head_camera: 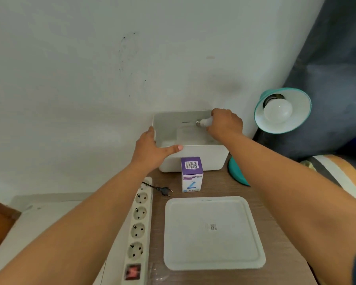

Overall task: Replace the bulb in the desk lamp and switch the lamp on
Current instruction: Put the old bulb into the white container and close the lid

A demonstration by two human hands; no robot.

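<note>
Right hand (226, 124) with bulb (205, 122) over white box (193, 157), left hand (152, 149) on rim

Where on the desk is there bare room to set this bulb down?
Bare wood shows between the carton and the lamp base, ahead of the lid. A narrower strip runs right of the lid, under the right arm. It is crowded on the left: the plug lies between the power strip and the carton. The bin fills the back.

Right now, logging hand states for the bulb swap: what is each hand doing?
Left hand: open, resting on the rim of the white box.
Right hand: closed, holding a bulb over the box.
</note>
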